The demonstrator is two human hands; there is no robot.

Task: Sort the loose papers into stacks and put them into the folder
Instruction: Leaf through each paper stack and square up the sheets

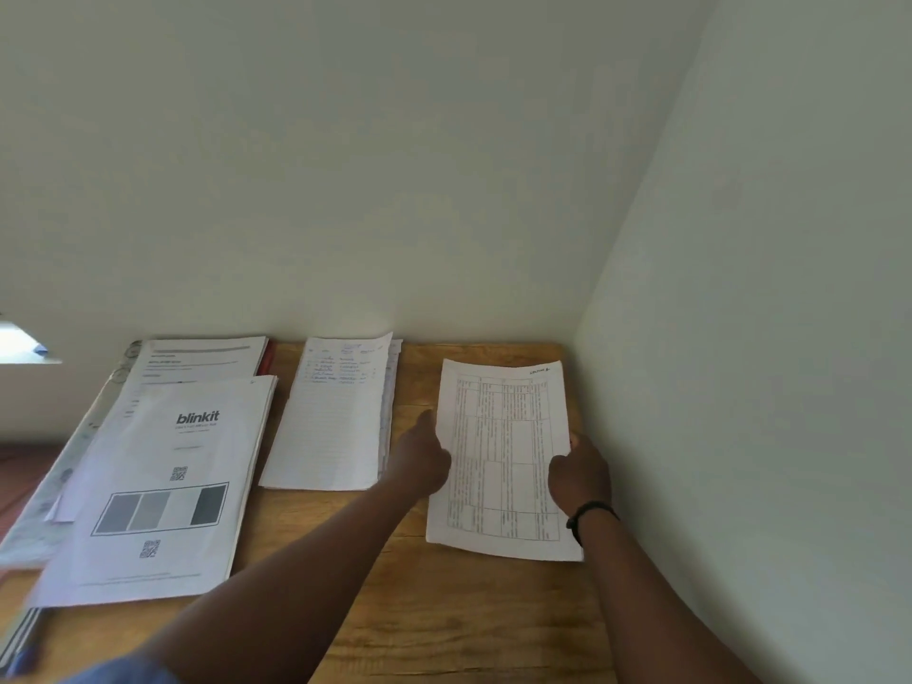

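A sheet printed with a table (503,456) lies on the wooden table (419,609) at the right, near the wall corner. My left hand (424,456) is at its left edge with fingers curled onto the paper. My right hand (580,473) grips the sheet's right edge. A stack of lined handwritten pages (335,417) lies in the middle. At the left sits a stack topped by a "blinkit" printout (163,486), overlapping another printed stack (197,360) behind it. A folder edge (74,456) shows under the left stacks.
Walls close off the table at the back and right. A red strip (265,360) peeks out beside the far left stack. The table's left edge drops to a reddish floor (19,476). A black band is on my right wrist (589,510).
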